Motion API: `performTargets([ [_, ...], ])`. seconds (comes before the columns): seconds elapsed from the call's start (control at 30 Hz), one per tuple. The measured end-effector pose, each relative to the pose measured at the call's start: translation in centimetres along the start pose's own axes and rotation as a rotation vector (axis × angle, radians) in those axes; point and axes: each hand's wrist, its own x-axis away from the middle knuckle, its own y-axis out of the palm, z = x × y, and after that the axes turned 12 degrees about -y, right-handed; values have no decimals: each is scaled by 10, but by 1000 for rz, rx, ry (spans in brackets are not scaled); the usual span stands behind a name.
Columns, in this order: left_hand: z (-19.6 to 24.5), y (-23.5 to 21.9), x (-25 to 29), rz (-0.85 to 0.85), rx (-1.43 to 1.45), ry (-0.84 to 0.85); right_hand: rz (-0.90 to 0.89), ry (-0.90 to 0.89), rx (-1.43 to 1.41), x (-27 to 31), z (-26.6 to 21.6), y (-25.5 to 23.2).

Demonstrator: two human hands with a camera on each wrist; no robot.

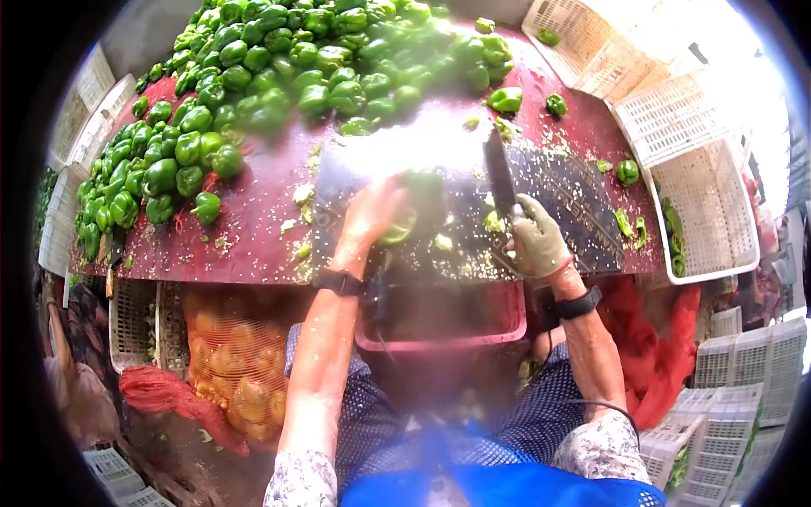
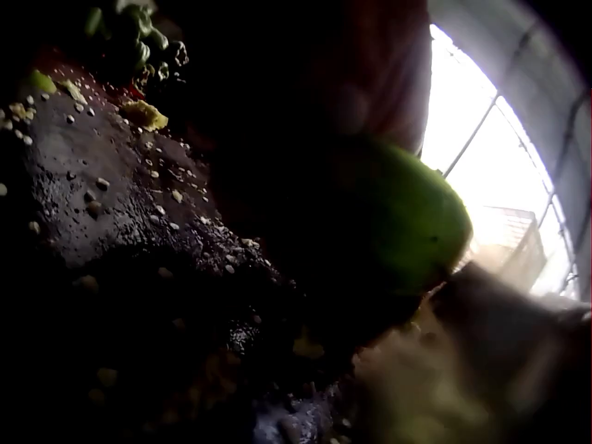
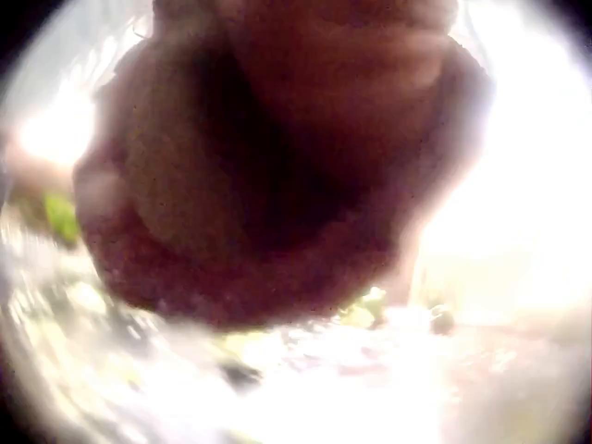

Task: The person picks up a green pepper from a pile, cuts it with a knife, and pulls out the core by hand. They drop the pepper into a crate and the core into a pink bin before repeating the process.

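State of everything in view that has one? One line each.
Left hand: against a green pepper, blurred; grip unclear
Green pepper: partly hidden, cut state unclear
Right hand: gloved, gripping the knife
Knife: held, blade bare
Board: littered with seeds and scraps
Pepper pile: heaped
White crate: open-topped, green pieces inside
Pink bin: open-topped, contents unclear
Mesh sack: filled

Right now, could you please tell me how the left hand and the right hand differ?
The left hand looks bare, while the right hand wears a pale glove. The left hand holds a green pepper; the right hand grips a knife. Both have a dark band at the wrist.
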Motion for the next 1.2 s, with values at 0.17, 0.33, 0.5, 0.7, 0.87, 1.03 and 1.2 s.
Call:
performTargets([
  [0.17, 17, 6, 5, -42, -62, -112, -109, -281, 22, 17, 10, 32],
  [0.33, 20, 2, 14, -39, 4, -71, 38, 36, -566, 24, -26, 44],
  [0.5, 11, 5, 9, -39, 29, -53, 90, -256, -159, 23, -35, 60],
  [0.7, 26, 0, 16, -12, -127, -87, -177, -105, 326, -15, 30, 70],
  [0.87, 33, -10, 18, 29, -17, -101, -296, -121, 404, -7, 2, 64],
  [1.03, 42, -17, 25, -151, 53, -154, -297, -121, 374, 11, 2, 55],
  [1.2, 11, -28, 18, -197, 191, -220, 21, -285, 458, 7, -18, 29],
])
